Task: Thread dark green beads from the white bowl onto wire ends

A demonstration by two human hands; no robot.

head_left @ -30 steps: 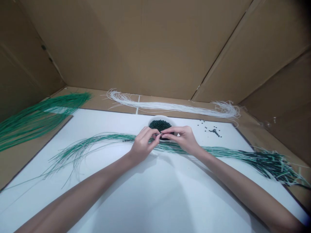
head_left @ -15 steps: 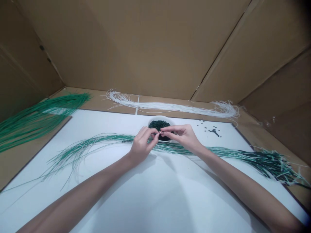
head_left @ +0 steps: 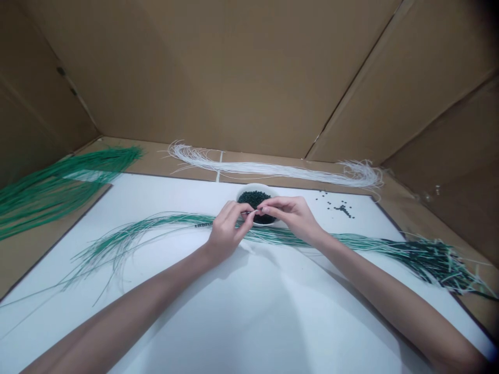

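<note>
While the left hand [head_left: 225,227] pinched a thin strand [head_left: 254,211] and the right hand [head_left: 295,214] closed fingertips on something unclear, slackness could have dropped the strand.

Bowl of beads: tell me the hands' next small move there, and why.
Perhaps ease the right hand toward the left hand, sliding any bead it pinches along the thin strand between them. Both hands pinch close together at the bowl, and a row of dark beads lies beside the left; whether a bead is held is too small to see.
</note>
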